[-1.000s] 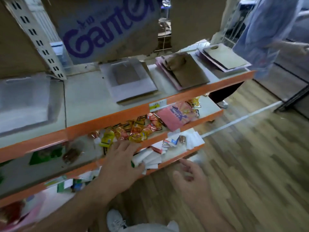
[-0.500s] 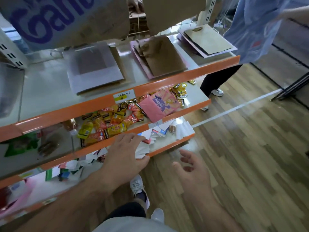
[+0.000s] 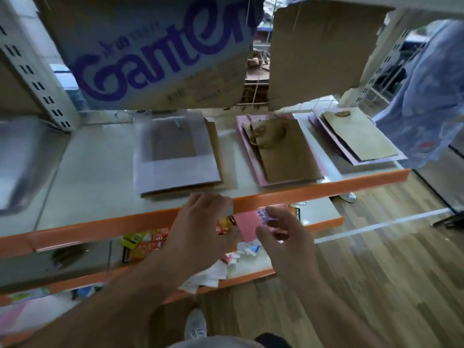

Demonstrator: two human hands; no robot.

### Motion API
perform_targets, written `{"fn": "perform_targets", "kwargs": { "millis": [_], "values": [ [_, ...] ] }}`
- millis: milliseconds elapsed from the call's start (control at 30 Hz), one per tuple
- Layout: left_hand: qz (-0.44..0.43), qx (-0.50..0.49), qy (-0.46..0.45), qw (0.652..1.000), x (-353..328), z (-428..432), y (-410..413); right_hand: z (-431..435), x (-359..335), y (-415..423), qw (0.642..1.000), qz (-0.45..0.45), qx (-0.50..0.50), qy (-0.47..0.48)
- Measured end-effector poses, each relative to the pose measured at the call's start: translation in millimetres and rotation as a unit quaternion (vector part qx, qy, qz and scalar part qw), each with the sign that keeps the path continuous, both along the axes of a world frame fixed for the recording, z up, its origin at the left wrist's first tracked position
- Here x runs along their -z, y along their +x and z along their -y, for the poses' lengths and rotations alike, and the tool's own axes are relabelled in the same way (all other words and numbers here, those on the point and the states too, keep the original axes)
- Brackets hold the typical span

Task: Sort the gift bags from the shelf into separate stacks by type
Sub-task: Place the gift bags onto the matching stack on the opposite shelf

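Three piles of flat gift bags lie on the top shelf (image 3: 100, 172). A pale lilac bag with a window (image 3: 175, 154) lies on brown bags at the middle. A brown paper bag (image 3: 283, 149) lies on a pink one to its right. Another brown bag (image 3: 359, 136) tops a lilac one at the far right. A pink printed gift bag (image 3: 249, 224) lies on the shelf below. My left hand (image 3: 198, 229) reaches up in front of the orange shelf edge, fingers relaxed, holding nothing. My right hand (image 3: 283, 244) hovers open just right of the pink bag.
Snack packets (image 3: 145, 243) fill the middle shelf. White paper packs (image 3: 213, 275) lie on the lowest shelf. A cardboard box with purple lettering (image 3: 155, 54) and a plain sheet of cardboard (image 3: 324, 49) hang above. A person in blue (image 3: 426, 96) stands at the right on wooden floor.
Both hands have risen from the lowest shelf toward the top shelf edge. The view has tilted up and closer to the shelf.
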State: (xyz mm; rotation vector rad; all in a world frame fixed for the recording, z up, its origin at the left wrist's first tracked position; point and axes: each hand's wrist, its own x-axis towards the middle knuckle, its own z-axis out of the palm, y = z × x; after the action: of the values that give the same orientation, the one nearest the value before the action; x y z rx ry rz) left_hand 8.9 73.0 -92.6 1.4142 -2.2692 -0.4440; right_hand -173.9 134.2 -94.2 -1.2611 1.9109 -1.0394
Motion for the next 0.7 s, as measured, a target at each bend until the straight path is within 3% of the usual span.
{"fn": "perform_targets", "kwargs": {
  "millis": [133,267,400,567,700],
  "values": [
    [-0.020,-0.084,-0.017,0.996,-19.4,39.5,16.7,66.2,-24.2,9.7,0.998,0.016,-0.062,0.007],
    [0.011,-0.167,-0.005,0.986,-33.0,83.7,28.0,140.4,-31.1,18.7,0.988,-0.023,-0.151,-0.008],
    [0.104,-0.270,0.105,0.951,-30.4,115.6,48.5,193.9,-35.5,26.1,0.971,-0.060,-0.229,0.044],
    [0.099,-0.372,0.196,0.902,-29.1,131.2,56.6,235.6,-37.2,27.0,0.953,-0.103,-0.257,0.126],
    [0.069,-0.426,0.172,0.886,-32.7,133.5,47.9,250.2,-26.9,25.3,0.959,-0.001,-0.232,0.161]
  ]
}}
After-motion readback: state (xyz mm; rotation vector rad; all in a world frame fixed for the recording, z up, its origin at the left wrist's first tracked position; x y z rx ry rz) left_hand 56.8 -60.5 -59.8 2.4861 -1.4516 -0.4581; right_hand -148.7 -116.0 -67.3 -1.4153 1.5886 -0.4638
